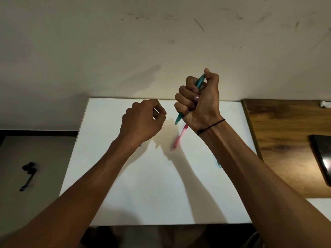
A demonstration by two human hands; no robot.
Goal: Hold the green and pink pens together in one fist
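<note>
Scuffed and marked with dark streaks, a pale wall (161,42) is seen behind everything; against its foot a white tabletop (152,194) is set, with its far edge touching the wall; a wooden surface (279,140) is butted against the tabletop's right edge, and a dark flat object (322,158) is laid on it, cut off by the frame; a small white crumpled thing (325,104) is seen at the wooden surface's far corner, too small to be identified. Grey floor (35,167) is shown beyond the tabletop's left edge, where a small black object (28,173) is lying.

Both forearms are stretched over the tabletop from its near edge. The right hand (198,101) is raised above the far edge, right of its middle; its fingers are curled into a fist round a green pen (189,99), which is held steeply tilted, its upper end pressed under the thumb and its tip pointed down toward the tabletop; a thin black cord (211,126) is worn on that wrist. The left hand (143,120) is held just beside it, apart from it, over the far middle of the tabletop; its fingers are curled, with thumb and forefinger brought together; whether anything is pinched there cannot be told.

A pink pen (178,140) is lying on the tabletop below the right wrist; a small teal piece (218,164) is partly hidden behind the right forearm, near the right edge.
</note>
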